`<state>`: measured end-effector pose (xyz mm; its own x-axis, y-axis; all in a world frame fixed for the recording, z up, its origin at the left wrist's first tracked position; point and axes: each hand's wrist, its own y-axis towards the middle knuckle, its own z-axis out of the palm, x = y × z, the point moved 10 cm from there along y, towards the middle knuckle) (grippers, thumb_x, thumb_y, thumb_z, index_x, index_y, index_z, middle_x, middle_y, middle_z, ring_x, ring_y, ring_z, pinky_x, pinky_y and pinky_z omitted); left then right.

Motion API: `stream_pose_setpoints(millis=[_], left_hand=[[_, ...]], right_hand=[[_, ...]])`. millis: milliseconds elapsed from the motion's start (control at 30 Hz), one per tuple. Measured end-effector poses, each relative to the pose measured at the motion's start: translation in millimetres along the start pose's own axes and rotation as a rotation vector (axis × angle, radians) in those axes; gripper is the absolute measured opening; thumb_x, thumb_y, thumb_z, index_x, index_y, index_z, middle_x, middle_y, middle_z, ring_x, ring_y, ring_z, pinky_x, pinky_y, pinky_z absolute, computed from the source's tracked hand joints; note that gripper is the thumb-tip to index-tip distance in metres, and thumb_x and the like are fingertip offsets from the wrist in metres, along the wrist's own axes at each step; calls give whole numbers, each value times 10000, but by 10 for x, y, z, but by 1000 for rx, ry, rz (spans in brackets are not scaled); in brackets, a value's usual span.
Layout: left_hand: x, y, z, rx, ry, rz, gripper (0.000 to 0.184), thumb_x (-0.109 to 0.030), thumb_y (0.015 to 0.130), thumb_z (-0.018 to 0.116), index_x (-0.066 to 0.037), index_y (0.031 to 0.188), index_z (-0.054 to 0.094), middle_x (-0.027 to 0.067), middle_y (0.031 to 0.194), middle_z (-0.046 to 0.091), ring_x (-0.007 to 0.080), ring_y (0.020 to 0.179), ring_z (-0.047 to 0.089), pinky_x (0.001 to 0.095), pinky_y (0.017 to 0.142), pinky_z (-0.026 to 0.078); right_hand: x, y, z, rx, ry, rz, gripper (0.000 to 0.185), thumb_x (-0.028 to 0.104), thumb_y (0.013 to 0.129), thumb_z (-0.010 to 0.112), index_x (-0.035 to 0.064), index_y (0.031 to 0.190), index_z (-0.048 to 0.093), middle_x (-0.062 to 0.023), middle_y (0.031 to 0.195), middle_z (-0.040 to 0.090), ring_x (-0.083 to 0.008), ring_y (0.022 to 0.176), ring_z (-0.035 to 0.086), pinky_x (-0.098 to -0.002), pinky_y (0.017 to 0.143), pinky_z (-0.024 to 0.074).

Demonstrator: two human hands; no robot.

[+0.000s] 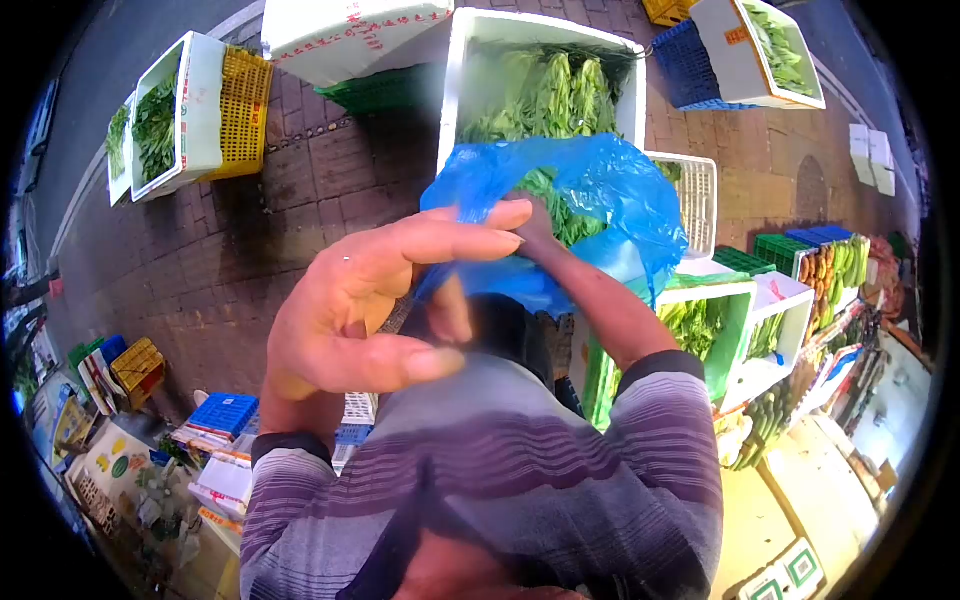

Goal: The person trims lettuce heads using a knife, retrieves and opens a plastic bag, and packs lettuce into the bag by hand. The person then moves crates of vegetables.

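My left hand (pixel 375 290) is raised close to the camera, its fingers curved and the thumb apart from them. Its fingertips overlap the left side of a blue plastic bag (pixel 640 190) in my view; whether they touch the film I cannot tell. My right hand (pixel 537 222) reaches into the mouth of the bag, beside leafy greens (pixel 575 222). The right fingers are mostly hidden behind my left fingertips and the film. Just beyond the bag stands a white foam box (pixel 642 95) with bundles of long green leafy vegetables (pixel 560 90).
At left, a foam box of greens (pixel 155 125) rests against a yellow crate (pixel 240 115). Another foam box (pixel 770 55) leans on a blue crate (pixel 690 65) at upper right. Green-edged boxes (pixel 745 325) stand beside my right arm. Brick paving (pixel 330 160) lies between the boxes.
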<state>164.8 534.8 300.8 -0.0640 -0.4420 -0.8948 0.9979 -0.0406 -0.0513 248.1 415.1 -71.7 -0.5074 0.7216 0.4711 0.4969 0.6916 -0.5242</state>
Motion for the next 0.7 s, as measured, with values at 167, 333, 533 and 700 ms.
stream_pose_setpoints(millis=[167, 333, 533, 700], left_hand=[[-3, 99, 34, -19, 6, -15, 712, -64, 667, 698, 48, 1349, 529, 220, 1478, 447, 136, 794, 604, 258, 756, 477], [-42, 196, 25, -81, 15, -15, 685, -41, 683, 684, 54, 1344, 529, 220, 1474, 449, 139, 784, 604, 250, 741, 478], [96, 270, -23, -220, -22, -29, 711, -212, 673, 734, 98, 1285, 547, 372, 1399, 446, 222, 766, 676, 270, 672, 545], [97, 345, 160, -125, -128, -65, 672, -113, 722, 707, 78, 1336, 512, 298, 1455, 420, 188, 792, 645, 274, 712, 523]], right_hand=[[-756, 279, 90, -285, 377, 13, 443, 390, 902, 601, 109, 1244, 622, -194, 1246, 629, -363, 1181, 573, -452, 1013, 426], [-1394, -318, -912, -309, 30, 88, 420, 341, 960, 547, 59, 1265, 612, -165, 1294, 606, -342, 1240, 534, -413, 1072, 392], [-673, -1662, -1674, -94, 248, 137, 483, 268, 894, 671, 3, 1288, 583, -218, 1212, 647, -357, 1129, 618, -404, 995, 466], [-152, -2600, -2284, -341, 1203, -139, 596, 159, 844, 734, -24, 1365, 507, -164, 1282, 626, -248, 1195, 592, -348, 1047, 434]])
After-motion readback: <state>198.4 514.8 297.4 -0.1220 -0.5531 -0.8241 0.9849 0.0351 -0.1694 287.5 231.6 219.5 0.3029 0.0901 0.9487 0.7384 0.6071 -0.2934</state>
